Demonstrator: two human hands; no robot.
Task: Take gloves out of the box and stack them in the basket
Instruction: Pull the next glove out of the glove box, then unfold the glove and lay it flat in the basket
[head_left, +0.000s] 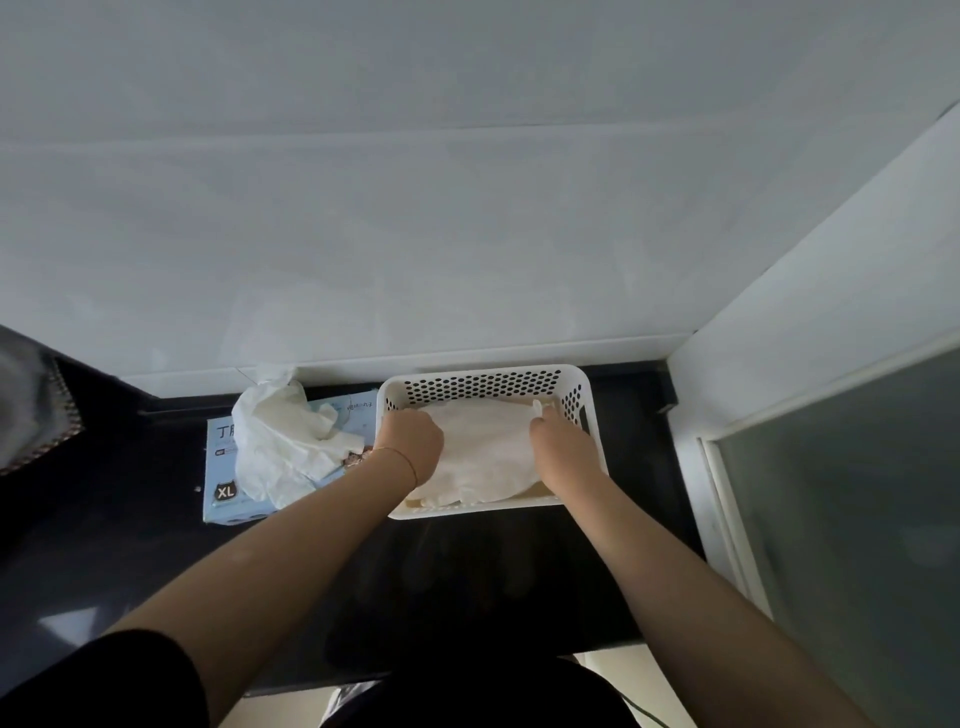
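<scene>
— Both hands are down in the basket: our left hand and right hand each pinch an edge of the top glove.

— And the box?

— Left of the basket, with crumpled white gloves bulging out. We see pale, flat ones stacked inside the basket.

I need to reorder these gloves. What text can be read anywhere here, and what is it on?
"XL": black badge on the near left corner of the glove box.
"丁": large character at the box's top left; the rest is hidden by gloves.
Small print on the box: too blurred to read.
</scene>
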